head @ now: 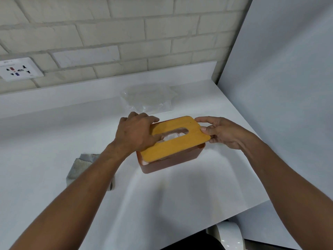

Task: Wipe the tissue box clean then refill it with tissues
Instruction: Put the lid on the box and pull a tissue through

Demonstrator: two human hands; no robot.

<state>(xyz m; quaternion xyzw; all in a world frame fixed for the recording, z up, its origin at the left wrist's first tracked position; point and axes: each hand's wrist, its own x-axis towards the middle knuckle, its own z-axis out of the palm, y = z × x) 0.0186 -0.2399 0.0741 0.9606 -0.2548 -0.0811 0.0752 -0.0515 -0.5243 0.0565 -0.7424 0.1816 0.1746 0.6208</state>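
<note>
A reddish-brown tissue box [169, 163] stands on the white counter [54, 141]. Its yellow wooden lid [173, 145] lies askew on top, tilted, with white tissues [171, 136] showing through the oval slot and at the box's near left corner. My left hand [137, 132] holds the lid's left end, thumb reaching into the slot. My right hand [223, 132] pinches the lid's right edge between thumb and fingers.
A grey cleaning cloth [81, 166] lies on the counter under my left forearm. An empty clear plastic wrapper [149, 98] sits behind the box near the brick wall. A wall socket [18, 69] is at far left. A white panel [279, 105] bounds the counter on the right.
</note>
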